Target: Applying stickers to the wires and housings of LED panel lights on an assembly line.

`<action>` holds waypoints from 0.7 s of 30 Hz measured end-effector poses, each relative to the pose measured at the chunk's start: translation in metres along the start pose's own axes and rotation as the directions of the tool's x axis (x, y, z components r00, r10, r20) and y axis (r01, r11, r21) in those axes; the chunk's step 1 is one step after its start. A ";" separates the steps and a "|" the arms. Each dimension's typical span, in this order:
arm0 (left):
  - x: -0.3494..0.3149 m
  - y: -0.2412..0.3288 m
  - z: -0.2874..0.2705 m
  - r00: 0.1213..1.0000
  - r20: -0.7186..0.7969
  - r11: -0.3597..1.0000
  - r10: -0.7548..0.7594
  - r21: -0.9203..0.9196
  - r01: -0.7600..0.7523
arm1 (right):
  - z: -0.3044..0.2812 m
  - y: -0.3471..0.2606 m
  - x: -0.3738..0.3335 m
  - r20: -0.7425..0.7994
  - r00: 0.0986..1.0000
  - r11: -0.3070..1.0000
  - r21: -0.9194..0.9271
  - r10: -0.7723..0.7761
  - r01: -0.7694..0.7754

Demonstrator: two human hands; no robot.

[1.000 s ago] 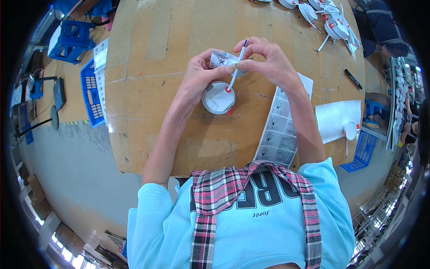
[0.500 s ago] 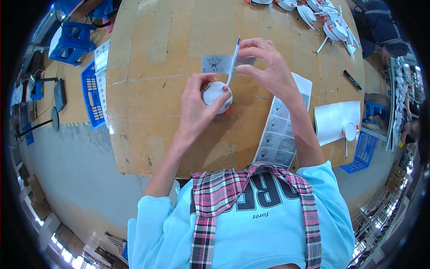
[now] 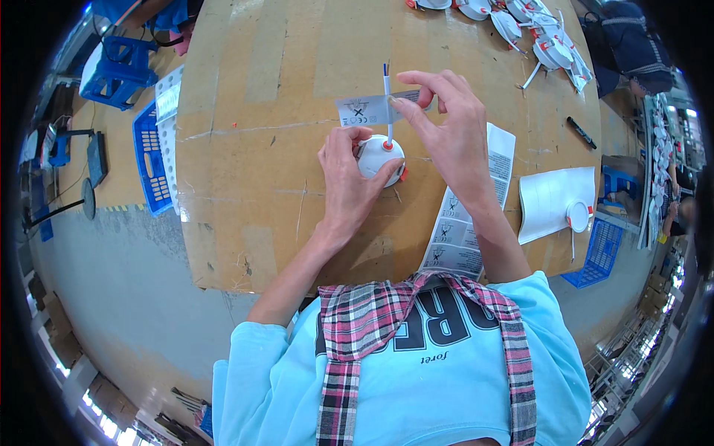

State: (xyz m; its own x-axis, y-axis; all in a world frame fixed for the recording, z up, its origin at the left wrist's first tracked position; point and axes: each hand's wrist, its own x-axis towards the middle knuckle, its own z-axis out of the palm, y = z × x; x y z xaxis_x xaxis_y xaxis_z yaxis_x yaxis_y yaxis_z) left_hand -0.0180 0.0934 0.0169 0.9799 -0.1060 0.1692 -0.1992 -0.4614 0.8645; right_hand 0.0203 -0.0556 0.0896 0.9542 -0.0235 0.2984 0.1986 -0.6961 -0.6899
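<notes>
Left hand clamped around rim of white round disc, thumb across its face; disc at tabletop middle, red tab at edge. White cable rises from red collar on disc, bare wire ends pointing away from person. Grey printed label crosses cable. Right hand at label's right part: thumb and forefinger apart; grip of other fingers on label, cannot tell. Label strip beneath right forearm. Black marker farther right.

factory workshop: worktable, heaped white discs, blue crate.
</notes>
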 end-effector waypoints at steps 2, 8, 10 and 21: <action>-0.001 0.001 0.001 0.998 0.009 0.997 -0.069 -0.038 0.070 | -0.001 -0.006 -0.001 -0.016 1.000 1.000 -0.027 0.009 -0.010; -0.003 -0.005 0.003 0.999 -0.028 0.998 -0.043 -0.050 0.042 | 0.007 -0.014 -0.009 0.034 0.994 0.995 -0.008 0.101 -0.100; -0.004 -0.005 0.004 0.999 -0.031 0.999 -0.030 -0.018 0.029 | 0.013 -0.011 -0.006 0.059 0.990 0.991 -0.004 0.131 -0.131; 0.008 -0.018 -0.014 0.962 -0.158 0.841 -0.222 -0.530 0.107 | 0.018 -0.002 0.002 0.090 0.996 0.994 0.104 0.006 -0.016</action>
State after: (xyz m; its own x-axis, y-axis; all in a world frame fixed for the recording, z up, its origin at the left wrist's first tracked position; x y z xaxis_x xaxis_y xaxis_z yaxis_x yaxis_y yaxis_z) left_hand -0.0068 0.1131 0.0094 0.9891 0.1396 0.0458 -0.0556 0.0676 0.9962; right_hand 0.0256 -0.0410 0.0794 0.9717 0.0367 0.2335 0.2058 -0.6176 -0.7591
